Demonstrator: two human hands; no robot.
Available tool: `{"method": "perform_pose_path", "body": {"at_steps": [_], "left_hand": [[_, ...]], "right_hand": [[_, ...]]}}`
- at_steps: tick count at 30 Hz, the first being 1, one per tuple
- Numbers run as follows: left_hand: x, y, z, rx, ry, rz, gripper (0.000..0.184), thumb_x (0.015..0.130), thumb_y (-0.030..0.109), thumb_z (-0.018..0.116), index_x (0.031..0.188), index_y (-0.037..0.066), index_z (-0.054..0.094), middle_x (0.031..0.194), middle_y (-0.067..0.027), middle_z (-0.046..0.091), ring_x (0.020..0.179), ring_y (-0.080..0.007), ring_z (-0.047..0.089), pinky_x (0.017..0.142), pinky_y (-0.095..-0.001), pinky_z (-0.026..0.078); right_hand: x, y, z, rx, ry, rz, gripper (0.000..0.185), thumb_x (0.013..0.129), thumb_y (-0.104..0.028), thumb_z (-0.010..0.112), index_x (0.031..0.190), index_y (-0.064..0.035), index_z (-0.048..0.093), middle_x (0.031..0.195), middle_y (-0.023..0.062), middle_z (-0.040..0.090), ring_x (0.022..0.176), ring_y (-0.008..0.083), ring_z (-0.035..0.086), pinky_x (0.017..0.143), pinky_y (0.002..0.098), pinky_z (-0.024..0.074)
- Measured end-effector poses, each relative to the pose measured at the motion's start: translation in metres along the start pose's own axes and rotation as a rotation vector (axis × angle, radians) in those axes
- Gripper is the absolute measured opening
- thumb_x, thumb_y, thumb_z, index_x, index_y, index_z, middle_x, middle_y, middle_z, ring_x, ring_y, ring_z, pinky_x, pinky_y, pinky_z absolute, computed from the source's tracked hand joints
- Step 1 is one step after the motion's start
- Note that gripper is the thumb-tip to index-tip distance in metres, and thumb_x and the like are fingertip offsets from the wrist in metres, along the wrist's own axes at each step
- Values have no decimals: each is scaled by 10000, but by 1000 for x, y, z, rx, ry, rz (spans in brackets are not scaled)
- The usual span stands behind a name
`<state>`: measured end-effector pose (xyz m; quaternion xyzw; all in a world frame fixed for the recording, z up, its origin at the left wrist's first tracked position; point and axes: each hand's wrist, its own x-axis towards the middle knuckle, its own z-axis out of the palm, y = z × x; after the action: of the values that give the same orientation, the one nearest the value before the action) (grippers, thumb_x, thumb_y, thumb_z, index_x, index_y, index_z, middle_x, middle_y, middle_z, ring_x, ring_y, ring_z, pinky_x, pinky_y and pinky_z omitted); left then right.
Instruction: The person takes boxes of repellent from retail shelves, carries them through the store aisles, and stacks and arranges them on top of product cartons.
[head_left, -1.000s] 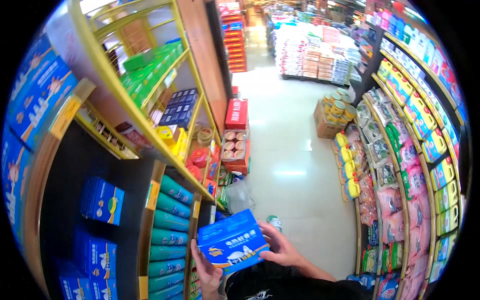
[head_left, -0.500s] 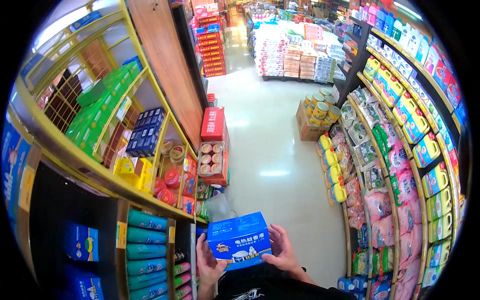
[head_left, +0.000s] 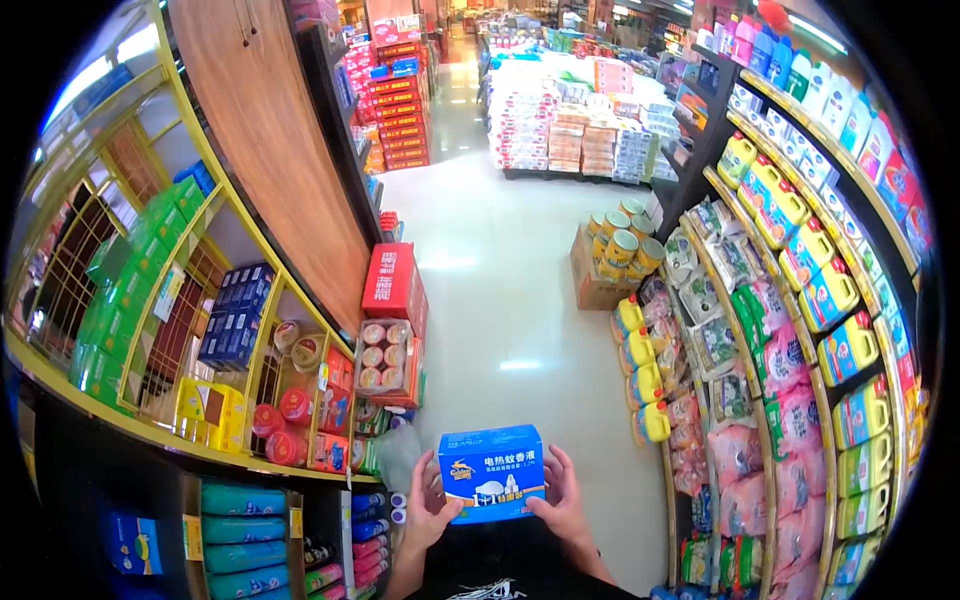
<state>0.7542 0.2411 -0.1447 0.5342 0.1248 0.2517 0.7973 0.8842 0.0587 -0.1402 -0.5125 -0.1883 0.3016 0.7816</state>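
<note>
A blue box of mosquito repellent liquid (head_left: 490,472), printed with Chinese characters and a gold logo, is held level in front of my body. My left hand (head_left: 432,508) grips its left side, thumb on the lower front corner. On the opposite side, my right hand (head_left: 563,503) clasps it with the thumb against the lower front. The printed front and part of the top face me. Its back and underside are hidden, as are some of my fingertips.
Yellow-framed shelving (head_left: 225,190) with green boxes (head_left: 135,290) runs along the left. Teal packages (head_left: 243,528) lie low on that side. Stacked tins (head_left: 622,245) in a carton stand ahead. Curved shelves of yellow bottles (head_left: 812,250) line the right. The tiled aisle floor (head_left: 505,300) stretches forward.
The box has turned from a tilt to nearly level, its front now facing me more squarely. Both hands have stayed on it. The view has shifted, so the shelves appear further left.
</note>
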Motion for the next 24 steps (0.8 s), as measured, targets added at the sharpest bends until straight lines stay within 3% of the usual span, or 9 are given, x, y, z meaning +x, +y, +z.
{"method": "perform_pose_path", "body": {"at_steps": [4,9,12,13,18,20,22,23,24], "left_hand": [[23,-5,-1,-21,0,-30,884,812,89,722,1479,20,144,1342,-156,442,1187,-265,515,969,-395,473],[49,-8,-3,-112,77,-185,819,837,196,703,1453,16,193,1300,-179,494,1156,-251,545,947,-356,477],[70,-13,-9,-275,95,-298,766,850,262,685,1425,18,241,1279,-187,515,1151,-246,551,940,-340,476],[80,-12,-7,-296,83,-318,748,853,275,679,1415,20,256,1276,-188,518,1156,-244,548,942,-339,473],[147,3,-9,-143,-91,-442,845,843,302,677,1473,19,190,1327,-200,483,1180,-248,534,973,-344,450],[172,-3,-17,-123,-193,-486,974,827,347,690,1515,25,81,1440,-203,369,1281,-267,444,1045,-359,374],[201,3,-14,-139,-236,-502,1017,817,361,696,1523,28,45,1489,-196,303,1338,-268,378,1090,-365,315],[214,8,-14,-96,-300,-535,1113,802,526,692,1524,30,6,1535,-182,211,1395,-256,280,1129,-367,235],[227,7,-18,-82,-332,-540,1145,784,584,677,1524,28,2,1539,-178,201,1401,-252,266,1132,-367,226]], "right_hand": [[14,-1,-4,-23,35,24,967,731,-97,779,1476,-47,165,1399,178,341,1161,237,464,976,417,432],[39,16,-21,98,6,-44,1302,579,-399,903,1499,-39,56,1430,166,310,1213,263,440,1039,439,343],[64,-7,-22,45,-10,-161,1390,524,-471,917,1500,-40,26,1460,162,270,1276,297,391,1063,458,314],[72,-8,-29,4,-18,-171,1470,464,-524,923,1502,-48,-3,1502,183,186,1359,338,295,1102,483,263],[121,-35,-44,-442,-196,-228,1510,439,-503,938,1506,-67,-37,1535,227,86,1422,376,166,1135,513,202],[147,-41,-52,-643,-274,-190,1529,430,-491,944,1506,-83,-63,1542,223,67,1428,389,144,1141,531,170],[175,-48,-56,-564,-319,-151,1520,443,-477,944,1512,-111,-72,1539,230,77,1421,396,170,1140,531,173],[188,-51,-56,-524,-346,-130,1515,449,-471,944,1515,-126,-76,1537,234,82,1417,399,183,1140,531,175],[202,-55,-56,-506,-323,-121,1497,460,-464,941,1514,-111,-61,1533,229,101,1407,385,208,1129,519,202]]}}
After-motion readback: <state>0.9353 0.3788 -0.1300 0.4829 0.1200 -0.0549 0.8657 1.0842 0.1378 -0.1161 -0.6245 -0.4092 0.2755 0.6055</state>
